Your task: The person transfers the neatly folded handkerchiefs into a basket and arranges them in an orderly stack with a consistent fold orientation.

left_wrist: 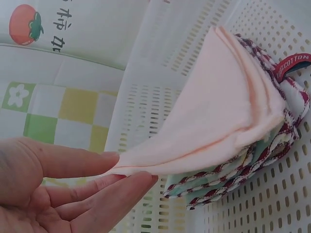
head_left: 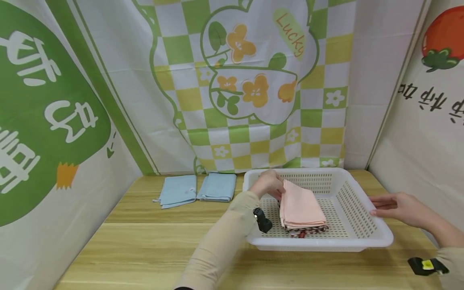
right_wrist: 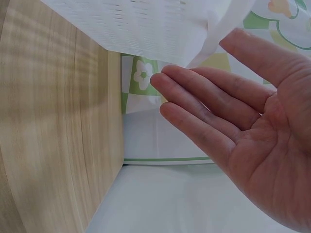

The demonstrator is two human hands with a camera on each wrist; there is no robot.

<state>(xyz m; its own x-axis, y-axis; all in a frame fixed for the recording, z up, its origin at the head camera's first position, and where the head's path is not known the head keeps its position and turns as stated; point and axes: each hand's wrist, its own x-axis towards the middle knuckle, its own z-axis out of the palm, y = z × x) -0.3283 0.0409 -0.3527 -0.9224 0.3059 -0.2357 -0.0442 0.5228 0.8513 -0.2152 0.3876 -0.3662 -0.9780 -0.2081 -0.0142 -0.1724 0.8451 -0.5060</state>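
In the head view my left hand (head_left: 269, 183) pinches a corner of a folded pink cloth (head_left: 301, 205) between thumb and fingers. In the left wrist view the held corner of the pink cloth (left_wrist: 209, 107) is raised. Its other end rests on folded cloths with dark red-and-white striped edging (left_wrist: 233, 182) and a red label (left_wrist: 294, 65). This stack sits inside a white perforated plastic basket (head_left: 319, 242). Beside the basket's right rim is my right hand (head_left: 404, 208), fingers straight and nothing held. Whether its fingertips touch the rim I cannot tell.
Two folded light blue cloths (head_left: 179, 190) (head_left: 217, 187) lie side by side on the wooden table (head_left: 163, 245), left of the basket. A patterned fabric sheet (head_left: 261, 149) hangs behind the table, with printed sheets at both sides.
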